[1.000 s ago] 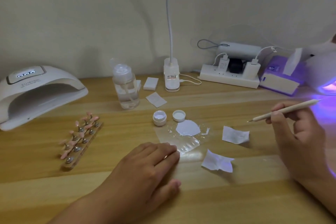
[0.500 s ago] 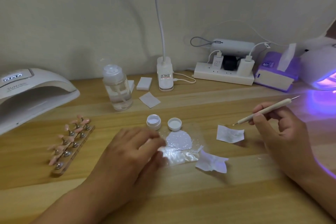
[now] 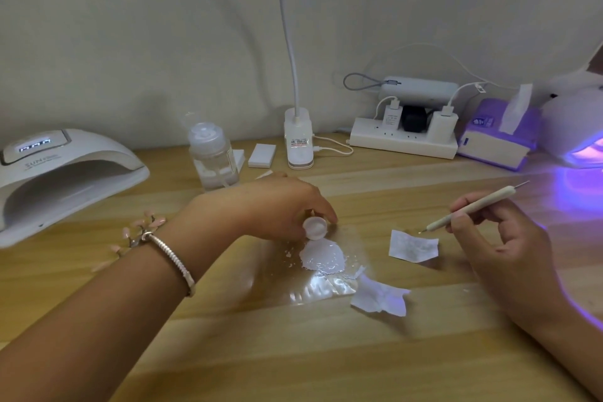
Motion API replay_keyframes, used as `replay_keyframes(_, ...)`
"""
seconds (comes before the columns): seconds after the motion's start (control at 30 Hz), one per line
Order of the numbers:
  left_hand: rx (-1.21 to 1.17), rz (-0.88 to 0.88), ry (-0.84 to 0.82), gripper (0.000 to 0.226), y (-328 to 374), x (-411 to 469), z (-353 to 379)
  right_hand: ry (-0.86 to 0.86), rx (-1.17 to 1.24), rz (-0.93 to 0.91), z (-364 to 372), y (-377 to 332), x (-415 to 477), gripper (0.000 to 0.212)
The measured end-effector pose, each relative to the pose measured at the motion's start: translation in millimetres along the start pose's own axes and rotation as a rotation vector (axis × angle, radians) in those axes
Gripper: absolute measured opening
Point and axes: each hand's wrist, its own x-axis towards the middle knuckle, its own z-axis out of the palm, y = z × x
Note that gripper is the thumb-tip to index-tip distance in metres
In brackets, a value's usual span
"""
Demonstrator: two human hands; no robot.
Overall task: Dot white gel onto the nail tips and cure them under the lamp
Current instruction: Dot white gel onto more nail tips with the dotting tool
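My left hand (image 3: 267,206) reaches over the middle of the table and grips a small white jar (image 3: 315,227), tilted on its side above a patch of white gel (image 3: 322,256) on a clear sheet (image 3: 326,287). My right hand (image 3: 496,238) holds a slim dotting tool (image 3: 473,209), tip pointing left just above a white wipe (image 3: 412,246). Pink nail tips on a stand (image 3: 143,228) lie partly hidden behind my left wrist. A white curing lamp (image 3: 62,173) stands at the far left.
A clear pump bottle (image 3: 212,157), a desk lamp base (image 3: 297,143), a power strip (image 3: 403,139), a tissue box (image 3: 496,137) and a second lamp glowing purple (image 3: 577,137) line the back. A crumpled wipe (image 3: 380,299) lies by the sheet.
My left hand left the clear sheet, moved forward and picked up the small jar, tipping it. The right hand with the tool barely shifted. The view swung slightly right.
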Motion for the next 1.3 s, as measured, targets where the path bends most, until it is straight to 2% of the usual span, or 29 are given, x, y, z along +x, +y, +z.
replay_keyframes(0.1, -0.026, 0.031, 0.007, 0.043, -6, 3, 3, 0.007, 0.008, 0.002, 1, -1, 0, 0.013)
replay_keyframes(0.27, -0.093, 0.047, 0.001, 0.039, -12, 4, 6, 0.002, -0.028, 0.004, -1, 1, 0, 0.028)
replay_keyframes(0.37, -0.11, 0.047, -0.009, 0.04, -13, 3, 7, -0.001, 0.03, -0.012, 1, -5, -2, 0.015)
replay_keyframes(0.47, -0.123, 0.044, -0.013, 0.043, -13, 2, 8, -0.077, 0.062, -0.089, 4, -10, -3, 0.008)
replay_keyframes(0.53, -0.12, 0.044, -0.007, 0.045, -14, 1, 9, -0.182, 0.024, -0.117, 8, -15, -2, 0.016)
replay_keyframes(0.63, -0.11, 0.049, 0.009, 0.044, -16, 3, 11, -0.433, 0.019, -0.117, 18, -20, -6, 0.024)
replay_keyframes(0.73, -0.098, 0.053, 0.016, 0.045, -17, 3, 12, -0.597, -0.175, -0.216, 27, -19, -15, 0.029)
replay_keyframes(0.87, -0.081, 0.056, 0.01, 0.045, -16, 3, 12, -0.66, -0.334, -0.199, 29, -16, -18, 0.041)
replay_keyframes(1.07, -0.122, 0.051, -0.016, 0.045, -15, 0, 8, -0.699, -0.443, -0.257, 28, -14, -22, 0.074)
replay_keyframes(1.17, -0.156, 0.016, -0.021, 0.044, -18, -2, 7, -0.705, -0.445, -0.24, 28, -16, -22, 0.074)
replay_keyframes(1.3, -0.277, -0.028, -0.007, 0.04, -22, -4, 8, -0.694, -0.411, -0.205, 27, -19, -22, 0.061)
